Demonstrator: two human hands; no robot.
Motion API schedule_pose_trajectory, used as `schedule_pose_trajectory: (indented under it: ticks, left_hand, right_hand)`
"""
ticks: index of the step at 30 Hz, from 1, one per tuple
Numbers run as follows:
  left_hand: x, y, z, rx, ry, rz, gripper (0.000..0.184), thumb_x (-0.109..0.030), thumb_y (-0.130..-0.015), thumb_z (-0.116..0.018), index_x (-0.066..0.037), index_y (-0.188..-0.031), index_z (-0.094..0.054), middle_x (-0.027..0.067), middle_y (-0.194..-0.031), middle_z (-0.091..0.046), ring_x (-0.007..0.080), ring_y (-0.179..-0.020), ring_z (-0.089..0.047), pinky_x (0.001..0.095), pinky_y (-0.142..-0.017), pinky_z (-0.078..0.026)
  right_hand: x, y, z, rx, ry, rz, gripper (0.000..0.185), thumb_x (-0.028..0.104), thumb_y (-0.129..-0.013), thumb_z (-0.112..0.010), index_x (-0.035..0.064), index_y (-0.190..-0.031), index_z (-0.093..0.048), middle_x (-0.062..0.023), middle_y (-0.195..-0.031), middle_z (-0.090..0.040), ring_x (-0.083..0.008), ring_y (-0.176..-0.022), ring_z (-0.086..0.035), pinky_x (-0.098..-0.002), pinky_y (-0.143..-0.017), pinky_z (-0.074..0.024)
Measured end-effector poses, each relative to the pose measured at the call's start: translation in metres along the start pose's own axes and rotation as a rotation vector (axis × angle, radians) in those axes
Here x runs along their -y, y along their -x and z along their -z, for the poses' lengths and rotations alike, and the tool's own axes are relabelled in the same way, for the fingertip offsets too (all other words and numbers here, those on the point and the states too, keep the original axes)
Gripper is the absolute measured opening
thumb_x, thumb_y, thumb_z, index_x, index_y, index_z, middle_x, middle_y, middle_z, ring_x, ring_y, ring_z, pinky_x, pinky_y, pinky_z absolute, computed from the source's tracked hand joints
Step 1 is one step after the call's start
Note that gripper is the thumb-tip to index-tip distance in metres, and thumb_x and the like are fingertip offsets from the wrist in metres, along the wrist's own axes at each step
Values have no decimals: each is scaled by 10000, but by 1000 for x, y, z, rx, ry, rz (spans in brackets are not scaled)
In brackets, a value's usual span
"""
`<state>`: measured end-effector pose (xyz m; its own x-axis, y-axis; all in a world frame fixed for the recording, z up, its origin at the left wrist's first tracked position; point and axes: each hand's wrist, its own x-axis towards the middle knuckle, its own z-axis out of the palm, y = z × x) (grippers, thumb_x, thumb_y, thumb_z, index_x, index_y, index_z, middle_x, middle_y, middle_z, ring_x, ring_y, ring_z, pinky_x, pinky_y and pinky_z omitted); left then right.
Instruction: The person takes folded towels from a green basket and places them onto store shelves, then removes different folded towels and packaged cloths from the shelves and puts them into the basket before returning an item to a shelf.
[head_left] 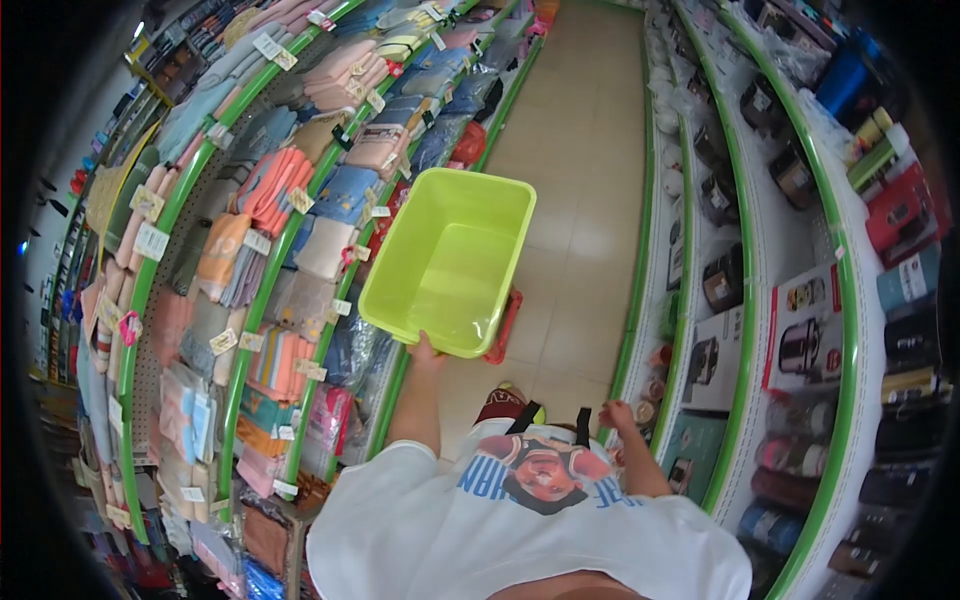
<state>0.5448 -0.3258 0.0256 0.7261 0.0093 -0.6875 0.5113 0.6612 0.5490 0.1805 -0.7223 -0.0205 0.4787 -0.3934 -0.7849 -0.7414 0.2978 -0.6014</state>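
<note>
A lime-green plastic basin, rectangular with rounded corners, is held out in front of me over the aisle. My left hand grips its near rim, thumb on the inside and the other fingers hidden underneath. The inside of the basin faces up and shows nothing in it. My right hand hangs at my side by the right-hand shelves, its fingers loosely curled in with nothing visible in them. Partly behind the basin, a red object shows low near the floor; its kind is unclear.
Left shelves hold folded towels with price tags and packaged textiles. Right shelves carry boxed cookers, jars and pots. Green shelf edges line both sides of the narrow tiled aisle, which runs ahead.
</note>
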Motion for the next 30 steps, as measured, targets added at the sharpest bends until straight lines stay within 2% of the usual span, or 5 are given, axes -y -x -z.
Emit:
schedule_pose_trajectory:
  ticks: [6, 10, 15, 21, 30]
  left_hand:
    - [-10, -57, -44, 61, -20, -98, 540, -176, -1008, -475, -278, -1439, -165, 117, -1427, -355, 376, -1247, -456, 678, -901, -453]
    - [-8, -67, -62, -36, -27, -193, 527, -165, -1003, -491, -226, -1429, -185, 117, -1413, -369, 342, -1223, -488, 604, -890, -505]
    - [-8, -74, -63, 31, -93, -181, 522, -215, -1012, -481, -221, -1431, -170, 123, -1419, -364, 324, -1219, -498, 570, -887, -518]
    - [-23, -62, -77, -98, -225, -34, 563, -279, -1013, -474, -239, -1425, -94, 140, -1388, -393, 340, -1191, -513, 532, -847, -533]
    - [-9, -53, -94, -317, -149, -1, 581, -283, -993, -514, -237, -1442, -148, 133, -1378, -414, 325, -1139, -544, 497, -829, -521]
  right_hand:
    - [-12, -31, 15, 65, -39, -199, 322, 258, -915, -510, 5, -1096, -594, -172, -868, -697, -273, -699, -680, -386, -603, -556]
    - [13, -78, 27, 52, 382, -70, 312, 252, -921, -507, 6, -1088, -602, -167, -826, -694, -252, -675, -668, -370, -567, -534]
    - [143, -132, 50, -14, 488, 46, 310, 266, -931, -500, 15, -1073, -614, -145, -802, -693, -227, -672, -663, -347, -565, -528]
    - [311, -201, 53, -68, 223, 39, 311, 283, -942, -491, 27, -1056, -628, -118, -774, -692, -197, -669, -657, -321, -563, -520]
    - [527, -286, -30, 230, 491, 81, 305, 283, -928, -522, 41, -1102, -588, -106, -834, -672, -185, -712, -643, -304, -606, -521]
